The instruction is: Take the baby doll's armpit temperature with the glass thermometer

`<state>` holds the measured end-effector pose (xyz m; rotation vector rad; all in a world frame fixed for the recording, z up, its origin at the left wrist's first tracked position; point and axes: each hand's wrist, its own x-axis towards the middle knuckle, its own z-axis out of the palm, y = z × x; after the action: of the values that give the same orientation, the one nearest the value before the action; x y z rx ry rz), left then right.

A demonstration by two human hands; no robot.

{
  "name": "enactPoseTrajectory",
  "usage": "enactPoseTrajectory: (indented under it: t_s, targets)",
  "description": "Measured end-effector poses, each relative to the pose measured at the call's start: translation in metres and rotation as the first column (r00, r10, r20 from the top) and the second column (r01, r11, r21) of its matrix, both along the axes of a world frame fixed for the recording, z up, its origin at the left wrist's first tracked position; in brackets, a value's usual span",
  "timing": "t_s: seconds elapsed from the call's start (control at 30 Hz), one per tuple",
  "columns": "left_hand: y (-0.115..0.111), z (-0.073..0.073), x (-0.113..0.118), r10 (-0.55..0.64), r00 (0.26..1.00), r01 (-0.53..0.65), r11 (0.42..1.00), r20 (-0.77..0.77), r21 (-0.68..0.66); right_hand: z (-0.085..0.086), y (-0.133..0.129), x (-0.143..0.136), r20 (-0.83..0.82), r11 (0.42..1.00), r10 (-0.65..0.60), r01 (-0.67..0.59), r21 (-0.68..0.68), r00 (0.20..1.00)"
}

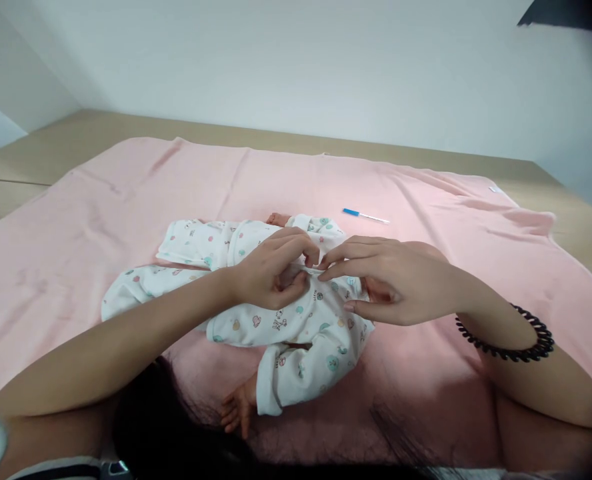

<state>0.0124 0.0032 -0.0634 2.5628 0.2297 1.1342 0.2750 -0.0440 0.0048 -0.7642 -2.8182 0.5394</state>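
1. So there's a small baby-sized figure, looks like a doll, lying on a soft pink fabric blanket, right under both hands. It's in a white long-sleeved cloth top with little coloured prints and matching white printed trousers.
2. Left hand: thumb and forefinger curled toward each other at the chest. Might be nipping the top's edge, but honestly can't tell.
3. Right hand: fingers stretched out, fingertips at the cloth by the collar, thumb apart. Can't tell if it's pinching anything. It covers most of the head area too.
4. Risk-wise: if the fingertips only catch a sliver of cloth, it could slip. Tugging harder could drag the doll and ruck up the blanket.
5. The thin blue-and-white stick lies just beyond the hands. A careless sweep of the right one, or a yanked blanket, could knock it away.
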Motion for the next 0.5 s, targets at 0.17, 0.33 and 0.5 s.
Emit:
enactPoseTrajectory:
  t_s: [0.17,0.33,0.5]
  targets:
    - [0.0017,-0.0019,0.0007,-0.029,0.999,0.029,0.999,0.026,0.017,-0.0004,0.0008,-0.0004,0.004,1.000,0.008,-0.008,-0.014,1.000]
    - [0.0023,-0.0019,0.0012,-0.012,1.000,0.012,1.000,-0.007,0.010,-0.0016,0.0010,-0.0008,0.024,1.000,-0.001,0.001,-0.014,1.000]
    - [0.0015,0.0003,0.0003,0.018,0.997,-0.020,0.999,-0.069,-0.029,-0.0026,0.0006,-0.0002,0.038,1.000,-0.017,0.017,-0.005,0.999]
